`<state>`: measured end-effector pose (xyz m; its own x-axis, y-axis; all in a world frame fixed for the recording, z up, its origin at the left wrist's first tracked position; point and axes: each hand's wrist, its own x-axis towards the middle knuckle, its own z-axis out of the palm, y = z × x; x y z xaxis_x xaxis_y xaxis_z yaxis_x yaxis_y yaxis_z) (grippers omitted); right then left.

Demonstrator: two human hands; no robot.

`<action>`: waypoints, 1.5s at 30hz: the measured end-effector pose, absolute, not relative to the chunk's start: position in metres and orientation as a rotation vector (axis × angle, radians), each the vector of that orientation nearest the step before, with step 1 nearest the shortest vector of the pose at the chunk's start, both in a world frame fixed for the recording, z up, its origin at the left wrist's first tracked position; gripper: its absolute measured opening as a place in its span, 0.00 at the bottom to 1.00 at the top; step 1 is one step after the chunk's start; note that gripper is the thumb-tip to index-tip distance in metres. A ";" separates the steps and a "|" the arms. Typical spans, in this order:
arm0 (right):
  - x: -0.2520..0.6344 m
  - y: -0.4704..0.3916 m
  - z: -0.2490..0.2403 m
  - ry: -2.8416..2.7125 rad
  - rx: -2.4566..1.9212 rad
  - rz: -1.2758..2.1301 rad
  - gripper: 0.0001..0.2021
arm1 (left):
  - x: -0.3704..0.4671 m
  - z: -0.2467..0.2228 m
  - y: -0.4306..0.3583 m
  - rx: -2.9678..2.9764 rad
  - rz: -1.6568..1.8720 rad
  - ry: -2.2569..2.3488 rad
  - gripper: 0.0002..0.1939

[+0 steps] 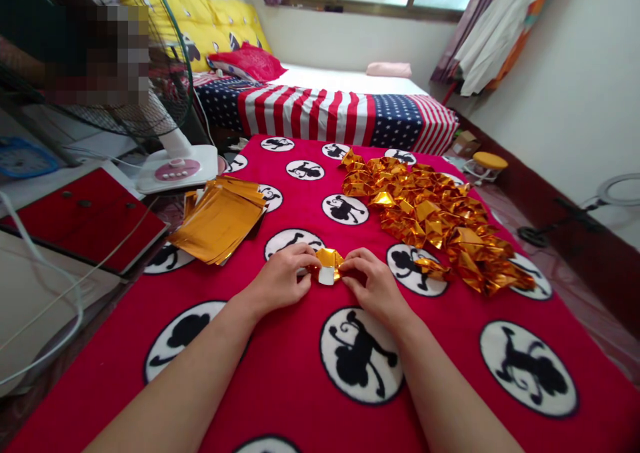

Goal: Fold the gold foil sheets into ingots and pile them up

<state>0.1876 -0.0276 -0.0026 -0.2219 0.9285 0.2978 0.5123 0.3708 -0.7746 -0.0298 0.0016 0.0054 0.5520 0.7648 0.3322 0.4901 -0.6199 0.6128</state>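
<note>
Between my two hands, a small folded piece of gold foil paper (330, 260) shows its white underside at the front. My left hand (286, 276) pinches its left edge, and my right hand (369, 281) pinches the right edge. Both hands are low over the red cloth (280, 373) with its round black-and-white figures. A fanned stack of flat gold foil sheets (225, 216) lies to the left, beyond my left hand. Farther off on the right spreads a heap of folded gold foil pieces (425, 206).
At the left stand an electric fan (175, 160) and a red-topped box (83, 216), with a white cable (75, 333) hanging nearby. A bed with a striped, starred cover (320, 113) is at the back. On the right floor are a yellow stool (489, 161) and a stand (570, 213).
</note>
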 end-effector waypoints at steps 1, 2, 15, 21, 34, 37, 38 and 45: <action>0.188 -0.027 -0.003 -1.865 -1.245 0.692 0.11 | -0.029 0.004 0.002 2.336 0.826 1.020 0.15; 0.188 -0.027 -0.004 -1.862 -1.238 0.694 0.11 | -0.029 0.003 0.002 2.336 0.837 1.025 0.14; 0.187 -0.024 -0.013 -1.816 -1.278 0.602 0.07 | -0.032 -0.005 0.011 2.218 0.894 1.065 0.05; 0.182 -0.020 -0.012 -1.783 -1.424 0.523 0.05 | -0.028 -0.003 0.013 2.209 0.864 1.170 0.07; 0.176 -0.015 -0.011 -1.749 -1.565 0.401 0.05 | -0.021 -0.007 0.021 2.207 0.858 1.441 0.07; 0.174 -0.014 -0.011 -1.756 -1.604 0.367 0.05 | -0.021 -0.011 0.022 2.206 0.876 1.442 0.06; 0.174 -0.014 -0.011 -1.758 -1.617 0.358 0.05 | -0.021 -0.011 0.022 2.203 0.884 1.439 0.06; 0.170 -0.015 -0.011 -1.746 -1.672 0.310 0.04 | -0.021 -0.014 0.023 2.158 0.922 1.425 0.06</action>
